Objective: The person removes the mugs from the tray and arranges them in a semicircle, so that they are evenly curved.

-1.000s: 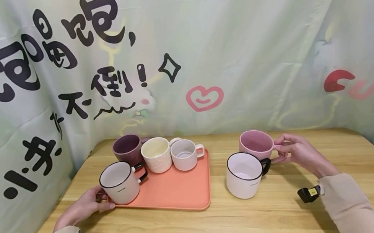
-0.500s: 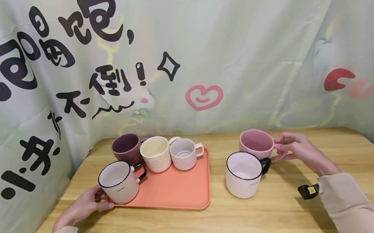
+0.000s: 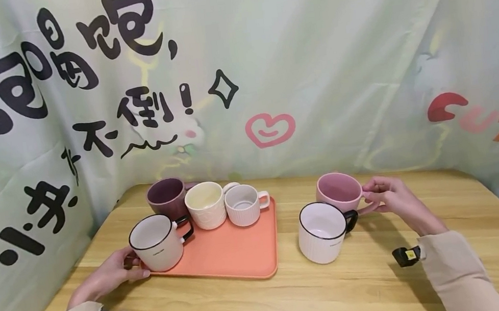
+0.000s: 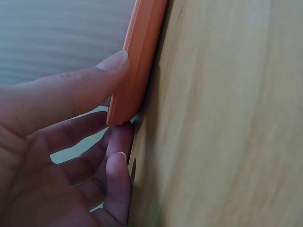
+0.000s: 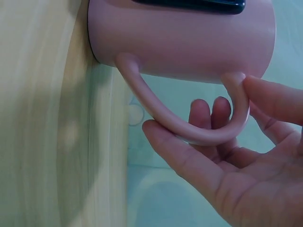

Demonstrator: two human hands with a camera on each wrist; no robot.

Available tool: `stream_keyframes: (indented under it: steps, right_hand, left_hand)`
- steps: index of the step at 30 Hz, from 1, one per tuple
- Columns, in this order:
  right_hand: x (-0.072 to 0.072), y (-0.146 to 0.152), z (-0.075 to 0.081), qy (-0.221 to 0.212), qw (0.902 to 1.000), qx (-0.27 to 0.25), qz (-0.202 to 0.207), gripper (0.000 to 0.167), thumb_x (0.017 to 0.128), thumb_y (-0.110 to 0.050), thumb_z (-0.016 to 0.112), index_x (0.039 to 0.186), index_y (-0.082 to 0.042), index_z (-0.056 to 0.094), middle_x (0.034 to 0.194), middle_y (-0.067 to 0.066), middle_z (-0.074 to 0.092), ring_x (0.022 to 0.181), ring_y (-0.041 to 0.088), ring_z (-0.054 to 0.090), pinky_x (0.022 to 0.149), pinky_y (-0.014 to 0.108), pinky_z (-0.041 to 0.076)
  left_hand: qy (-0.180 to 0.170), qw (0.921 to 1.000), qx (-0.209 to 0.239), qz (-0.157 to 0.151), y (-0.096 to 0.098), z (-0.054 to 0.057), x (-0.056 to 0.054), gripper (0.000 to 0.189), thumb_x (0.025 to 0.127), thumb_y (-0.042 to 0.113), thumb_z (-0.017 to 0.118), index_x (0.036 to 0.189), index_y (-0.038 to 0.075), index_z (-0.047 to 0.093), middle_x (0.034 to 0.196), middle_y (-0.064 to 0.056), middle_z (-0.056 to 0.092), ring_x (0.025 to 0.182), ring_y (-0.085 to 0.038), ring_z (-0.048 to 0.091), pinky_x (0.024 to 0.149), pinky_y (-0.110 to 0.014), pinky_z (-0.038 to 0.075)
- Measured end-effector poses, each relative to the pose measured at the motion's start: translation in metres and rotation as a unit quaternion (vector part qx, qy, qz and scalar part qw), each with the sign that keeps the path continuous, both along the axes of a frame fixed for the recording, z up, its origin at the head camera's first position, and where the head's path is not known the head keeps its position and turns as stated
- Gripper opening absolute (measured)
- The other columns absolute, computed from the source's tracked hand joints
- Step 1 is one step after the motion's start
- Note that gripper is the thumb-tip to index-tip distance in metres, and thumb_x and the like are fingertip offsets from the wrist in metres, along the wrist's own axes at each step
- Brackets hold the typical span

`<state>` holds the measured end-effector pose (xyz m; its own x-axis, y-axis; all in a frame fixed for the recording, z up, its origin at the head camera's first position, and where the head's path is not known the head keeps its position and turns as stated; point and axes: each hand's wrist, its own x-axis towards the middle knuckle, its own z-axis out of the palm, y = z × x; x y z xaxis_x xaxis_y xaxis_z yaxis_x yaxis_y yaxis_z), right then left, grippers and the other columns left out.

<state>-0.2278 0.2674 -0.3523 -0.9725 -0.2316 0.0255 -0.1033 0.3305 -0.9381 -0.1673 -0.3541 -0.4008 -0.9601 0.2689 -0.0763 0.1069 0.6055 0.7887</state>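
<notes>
My right hand (image 3: 395, 200) grips the handle (image 5: 161, 113) of a pink mug (image 3: 340, 189), with fingers curled through the loop and the thumb at its upper end. The mug stands upright on the table, partly behind a ribbed white mug (image 3: 322, 244) with a black rim and handle. On the left, my left hand (image 3: 115, 273) holds the near-left corner of an orange tray (image 3: 235, 252). Its thumb (image 4: 113, 61) presses the tray's edge while other fingers curl at the corner. Right beside that hand, a white mug (image 3: 161, 253) with a black rim and handle stands on the tray.
Along the tray's back stand a dark purple mug (image 3: 166, 198), a cream embossed mug (image 3: 207, 211) and a small pale grey ribbed cup (image 3: 243, 212). Wooden table (image 3: 267, 307) lies in front. A printed curtain (image 3: 322, 65) hangs behind the table.
The head view shifts a little. Both hands keep their holds, and the mugs and tray stay in place.
</notes>
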Motion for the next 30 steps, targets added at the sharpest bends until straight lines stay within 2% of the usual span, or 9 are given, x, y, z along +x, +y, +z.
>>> stream_keyframes:
  steps: [8,13,24,29,30]
  right_hand:
    - [-0.0009,0.0037,-0.0032,0.005,0.9998,-0.02,0.009,0.01,0.102,0.001,0.051,0.101,0.007,0.059,0.095,0.005,0.065,0.084,0.031,0.074,0.079,0.034,0.058]
    - [-0.0015,0.0034,-0.0029,0.007,0.9996,-0.026,0.01,0.012,0.102,0.001,0.051,0.105,0.011,0.057,0.094,0.006,0.064,0.084,0.03,0.074,0.08,0.034,0.058]
    - [0.0011,0.0046,-0.002,0.007,0.9999,-0.012,0.01,0.023,0.104,-0.001,0.051,0.114,0.019,0.053,0.099,0.008,0.066,0.088,0.032,0.074,0.083,0.033,0.057]
    - [-0.0027,0.0084,0.0015,0.008,0.9994,0.022,0.024,0.029,0.105,-0.008,0.052,0.12,0.017,0.054,0.102,0.008,0.068,0.089,0.03,0.074,0.084,0.032,0.055]
    - [-0.004,0.0099,0.003,0.008,0.9991,0.035,0.023,0.031,0.105,-0.01,0.052,0.121,0.017,0.054,0.103,0.007,0.067,0.09,0.026,0.074,0.083,0.031,0.054]
  left_hand:
    - [-0.004,1.0,0.007,0.001,0.0012,-0.0005,0.0001,0.04,0.085,0.001,0.077,0.113,-0.014,0.053,0.097,-0.009,0.06,0.091,-0.023,0.056,0.075,-0.027,0.048]
    - [-0.004,1.0,0.002,0.004,0.0007,0.0002,-0.0008,0.041,0.085,0.001,0.077,0.115,-0.014,0.053,0.099,-0.009,0.06,0.092,-0.024,0.057,0.075,-0.027,0.048]
    - [-0.008,0.9999,0.01,-0.003,-0.0003,-0.0024,-0.0007,0.039,0.085,0.004,0.078,0.111,-0.012,0.054,0.095,-0.009,0.058,0.088,-0.021,0.055,0.074,-0.027,0.047]
    - [-0.006,1.0,0.002,-0.002,-0.0008,-0.0014,-0.0019,0.04,0.085,0.003,0.078,0.113,-0.013,0.054,0.097,-0.009,0.059,0.09,-0.021,0.055,0.074,-0.026,0.047]
    - [-0.006,1.0,0.001,-0.001,-0.0006,-0.0015,-0.0028,0.041,0.085,0.004,0.078,0.114,-0.013,0.053,0.098,-0.009,0.059,0.09,-0.021,0.055,0.074,-0.026,0.047]
